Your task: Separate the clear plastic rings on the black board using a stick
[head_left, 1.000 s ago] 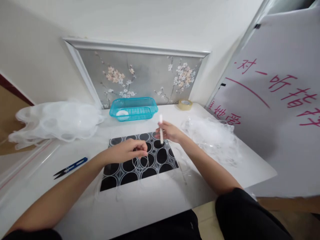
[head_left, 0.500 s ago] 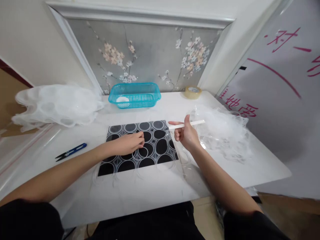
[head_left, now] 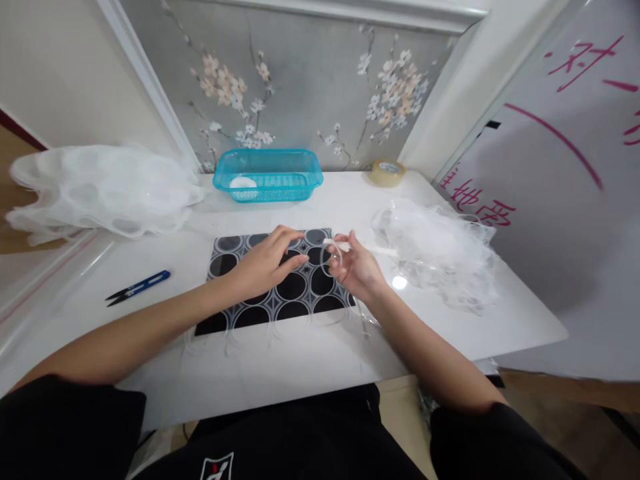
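Observation:
My right hand (head_left: 356,267) is closed round a thin white stick (head_left: 361,248) that points right, and a clear plastic ring (head_left: 332,260) hangs at its fingertips. My left hand (head_left: 267,261) is beside it with the fingers curled, fingertips reaching toward the ring and stick over the black-and-grey circle-patterned mat (head_left: 273,283). What the left fingers pinch is too small to make out. A clear plastic sheet with round cut-outs (head_left: 280,333) lies over the mat's near edge.
A turquoise basket (head_left: 268,175) with a white disc stands at the back. A tape roll (head_left: 387,172) sits to its right. Heaps of clear plastic lie at the left (head_left: 100,193) and right (head_left: 440,250). Blue snips (head_left: 137,285) lie on the white table (head_left: 310,360).
My hands have come together over the mat. The stick has swung from upright to lying sideways in my right hand, and a clear ring now shows at its fingers. The view has tilted down.

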Demonstrator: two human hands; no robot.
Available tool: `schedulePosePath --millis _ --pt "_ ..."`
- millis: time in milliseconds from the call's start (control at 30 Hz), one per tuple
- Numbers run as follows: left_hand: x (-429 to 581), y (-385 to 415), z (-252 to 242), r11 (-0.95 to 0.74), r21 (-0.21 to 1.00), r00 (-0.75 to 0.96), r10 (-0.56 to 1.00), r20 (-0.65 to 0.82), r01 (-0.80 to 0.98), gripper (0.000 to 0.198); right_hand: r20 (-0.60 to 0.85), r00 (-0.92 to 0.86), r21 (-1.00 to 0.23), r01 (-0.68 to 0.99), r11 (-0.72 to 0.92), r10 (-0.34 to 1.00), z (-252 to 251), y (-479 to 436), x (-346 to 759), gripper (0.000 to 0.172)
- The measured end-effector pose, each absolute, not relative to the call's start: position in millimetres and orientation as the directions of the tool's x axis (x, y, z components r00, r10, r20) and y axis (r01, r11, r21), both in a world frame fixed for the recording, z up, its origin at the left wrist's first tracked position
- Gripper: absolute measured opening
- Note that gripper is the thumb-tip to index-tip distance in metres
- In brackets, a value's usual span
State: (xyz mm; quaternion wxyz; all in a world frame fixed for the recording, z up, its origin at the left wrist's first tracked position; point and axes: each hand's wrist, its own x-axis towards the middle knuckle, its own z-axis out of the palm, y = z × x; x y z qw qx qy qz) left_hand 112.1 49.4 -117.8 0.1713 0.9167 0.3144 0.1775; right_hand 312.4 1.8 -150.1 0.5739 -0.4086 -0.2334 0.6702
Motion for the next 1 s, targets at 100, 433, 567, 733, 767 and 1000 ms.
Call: schedulePosePath --millis 100,433,567,733,767,1000 --pt "98.0 38.6 -143.8 -0.788 0.298 0.807 0.584 0.088 0.538 0.052 -0.19 0.197 -0.937 -0.327 -0.118 0.962 -147.8 2.9 338.0 0.054" --pt "75.6 8.5 -179.3 -0.858 0.046 0.859 0.511 -0.031 0.512 0.081 -0.171 0.338 -0.978 -0.174 -0.117 0.926 -151.5 10.8 338.6 0.047" --pt "73.9 9.2 -179.0 -0.866 0.06 0.868 0.495 -0.033 0.496 0.082 -0.23 0.197 -0.963 -0.19 -0.193 0.953 -153.7 16.9 324.6 0.041" --pt "72.1 4.9 -178.5 -0.865 0.037 0.866 0.499 -0.024 0.5 0.083 -0.229 0.058 -0.973 -0.018 -0.228 0.972 -163.4 23.0 291.0 0.055" --pt "71.5 4.0 -178.5 -0.865 0.027 0.866 0.5 -0.022 0.501 0.083 -0.208 0.036 -0.977 0.041 -0.209 0.978 -166.7 24.2 284.8 0.051" --pt "69.8 0.8 -182.9 -0.875 0.01 0.875 0.484 -0.008 0.484 0.081 -0.032 0.007 -0.976 0.216 -0.033 0.999 -183.0 22.1 267.3 0.033"
